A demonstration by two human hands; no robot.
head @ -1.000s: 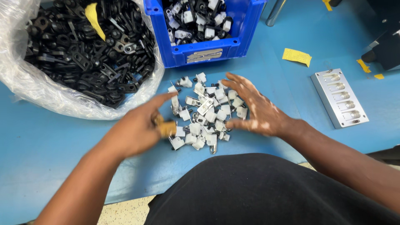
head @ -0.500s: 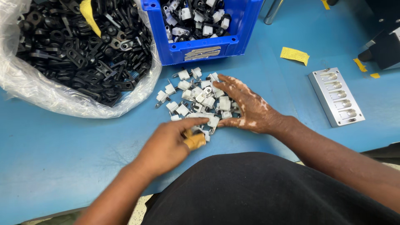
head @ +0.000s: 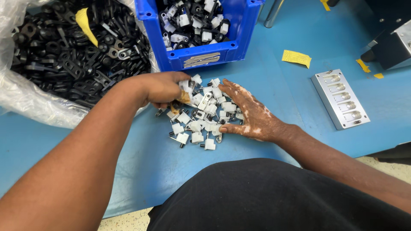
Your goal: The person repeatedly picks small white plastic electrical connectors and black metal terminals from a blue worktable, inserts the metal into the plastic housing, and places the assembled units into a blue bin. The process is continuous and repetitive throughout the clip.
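Note:
A loose pile of small white plastic parts (head: 201,119) with dark metal bits lies on the blue table (head: 274,90) in front of me. My left hand (head: 165,87) is curled over the pile's upper left edge, its fingers closed around several of the white parts. My right hand (head: 248,112) lies flat and spread on the pile's right side, palm down, thumb against the lower pieces.
A blue bin (head: 201,51) holding white and black parts stands just behind the pile. A clear plastic bag of black metal brackets (head: 64,55) fills the left. A silver metal block with a row of round holes (head: 340,99) lies right, near a yellow slip (head: 296,57).
My left hand has moved from the pile's near side up to its far left edge and closed on parts. The right hand has stayed on the pile's right side.

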